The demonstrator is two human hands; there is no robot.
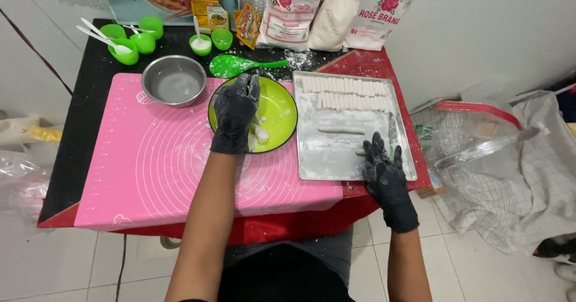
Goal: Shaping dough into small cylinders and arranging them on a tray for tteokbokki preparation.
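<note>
Taking the green plate as the landmark: up and to its left stand small green cups with white spoons, and just left of it a steel bowl rests on the pink mat. The left hand, in a black glove, lies over the plate with fingers loosely curled above white dough pieces; whether it grips one I cannot tell. Right of the plate sits a floured metal tray with rows of dough sticks. The right hand, gloved, rests open on the tray's near edge, fingertips touching one stick
</note>
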